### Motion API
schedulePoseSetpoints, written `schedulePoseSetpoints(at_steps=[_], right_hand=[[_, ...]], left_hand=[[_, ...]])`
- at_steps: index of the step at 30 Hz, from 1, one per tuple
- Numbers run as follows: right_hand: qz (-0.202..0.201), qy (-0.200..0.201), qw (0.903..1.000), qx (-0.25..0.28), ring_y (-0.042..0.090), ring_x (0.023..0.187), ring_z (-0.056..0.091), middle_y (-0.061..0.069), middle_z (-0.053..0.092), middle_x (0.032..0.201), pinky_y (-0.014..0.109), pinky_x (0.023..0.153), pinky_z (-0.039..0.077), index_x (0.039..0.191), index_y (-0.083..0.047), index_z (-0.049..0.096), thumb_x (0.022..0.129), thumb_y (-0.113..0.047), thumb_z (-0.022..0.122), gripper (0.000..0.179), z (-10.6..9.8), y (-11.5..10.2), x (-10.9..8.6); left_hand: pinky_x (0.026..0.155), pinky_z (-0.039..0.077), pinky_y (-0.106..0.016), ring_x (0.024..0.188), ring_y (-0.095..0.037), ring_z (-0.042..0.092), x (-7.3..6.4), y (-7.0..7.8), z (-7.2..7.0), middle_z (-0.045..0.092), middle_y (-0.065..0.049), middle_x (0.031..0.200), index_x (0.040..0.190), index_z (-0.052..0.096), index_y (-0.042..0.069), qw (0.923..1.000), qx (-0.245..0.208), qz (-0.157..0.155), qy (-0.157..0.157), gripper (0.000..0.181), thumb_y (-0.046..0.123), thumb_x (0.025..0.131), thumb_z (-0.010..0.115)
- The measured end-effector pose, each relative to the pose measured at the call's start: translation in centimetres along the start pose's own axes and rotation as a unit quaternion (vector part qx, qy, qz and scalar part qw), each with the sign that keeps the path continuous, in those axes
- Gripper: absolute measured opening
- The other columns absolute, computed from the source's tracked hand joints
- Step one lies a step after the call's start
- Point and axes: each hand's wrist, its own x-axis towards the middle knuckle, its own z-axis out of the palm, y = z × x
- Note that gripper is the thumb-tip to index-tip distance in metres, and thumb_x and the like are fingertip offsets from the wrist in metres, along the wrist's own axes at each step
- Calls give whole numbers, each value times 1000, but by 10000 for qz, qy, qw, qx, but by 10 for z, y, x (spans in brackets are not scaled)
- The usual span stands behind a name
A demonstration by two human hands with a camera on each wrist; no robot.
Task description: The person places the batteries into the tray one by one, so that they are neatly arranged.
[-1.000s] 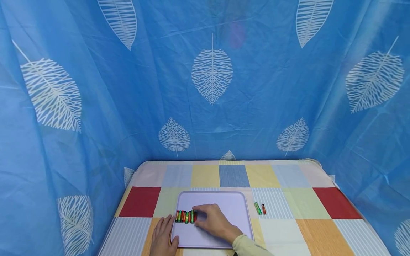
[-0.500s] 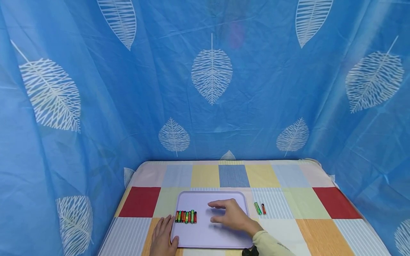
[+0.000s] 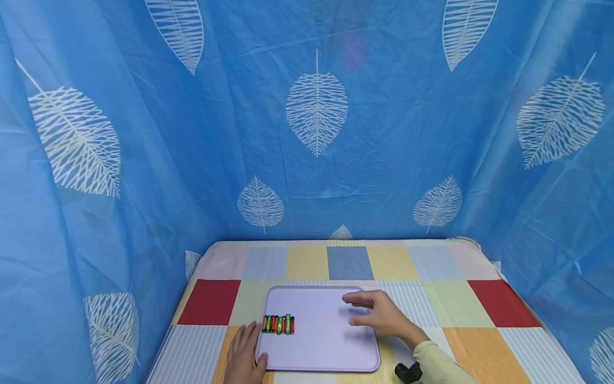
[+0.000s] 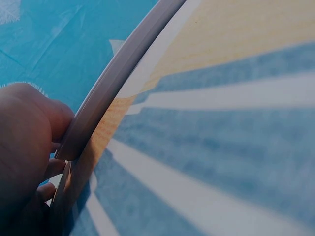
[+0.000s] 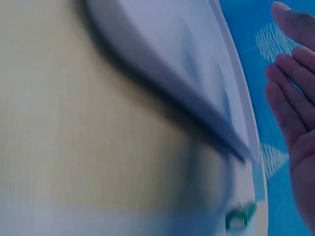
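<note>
In the head view, a lilac tray (image 3: 318,349) lies on the patchwork cloth. Red and green batteries (image 3: 279,324) stand side by side in a row at its left edge, lying lengthwise away from me. My left hand (image 3: 244,354) rests at the tray's front left corner with fingers stretched along the edge. Its thumb touches the rim (image 4: 98,101) in the left wrist view. Over the tray's right edge hovers my right hand (image 3: 379,313), thumb and fingers apart, holding nothing. A green battery (image 5: 238,219) shows blurred in the right wrist view; the hand hides that spot from the head camera.
The checked tablecloth (image 3: 494,349) spreads around the tray. Blue curtains (image 3: 374,176) with white leaf prints hang behind the table and at both sides. A black device (image 3: 408,372) sits by the right sleeve.
My right hand has left the battery row and moved right across the tray to its right edge, now covering the two loose batteries there. The left hand has stayed still.
</note>
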Motion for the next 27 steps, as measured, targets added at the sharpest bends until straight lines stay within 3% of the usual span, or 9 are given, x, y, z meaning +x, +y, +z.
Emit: schedulePoseSetpoints(at_steps=[7,16,27], right_hand=[[187,167,9994,-255,42,128,72,24,74,138,47,109,61,139,4,71,90,-11,90,54,-31,7,-19],[582,411,9947,-741,42,130,71,20,74,141,54,108,60,141,-1,71,90,-15,90,56,-66,14,-41],[933,659,9885,-993,38,128,73,13,76,138,48,106,63,136,-4,75,87,-18,93,55,-86,22,-61]], left_hand=[[118,35,-77,144,-54,44,-1,-1,2,60,-26,152,148,61,-4,9997,72,169,164,66,10,85,74],[121,31,-77,147,-54,41,-1,3,-1,58,-27,154,150,60,-4,10000,-11,9,32,66,10,86,73],[119,33,-77,145,-54,42,-2,-1,1,59,-27,153,149,61,-4,9998,88,124,135,66,11,85,74]])
